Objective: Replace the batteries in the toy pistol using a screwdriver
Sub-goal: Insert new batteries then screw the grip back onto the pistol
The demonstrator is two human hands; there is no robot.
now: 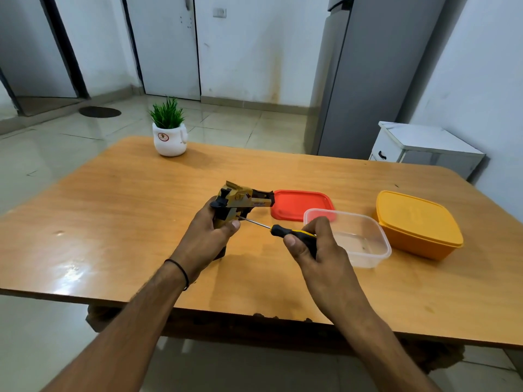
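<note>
Toy pistol (237, 200), tan and black, sits upright in the left hand (210, 236) over the middle of the counter (127, 207), its barrel pointing right toward a red lid (300, 203). The left fingers (233, 224) are curled round the grip, with the thumb pressed on its near side. Whether the grip's lower end touches the counter cannot be told. The left forearm comes up from the lower left, with a thin black band (181, 271) on the wrist.

The right hand (314, 247) reaches in from the lower right. Its fingers (291, 241) pinch and wrap the black-and-yellow handle of the screwdriver (283, 230). The shaft slants up and left, and its tip meets the pistol just beside the left thumb.

Just behind the right hand stands a clear open tub (365, 239), and its far corner overlaps the red lid. A closed yellow box (416, 224) sits just right of the tub, near the counter's right edge. A potted plant (169, 134) stands at the far edge, well apart from the hands. Bare wood stretches left of the pistol to the left edge, and between the hands and the near edge.
</note>
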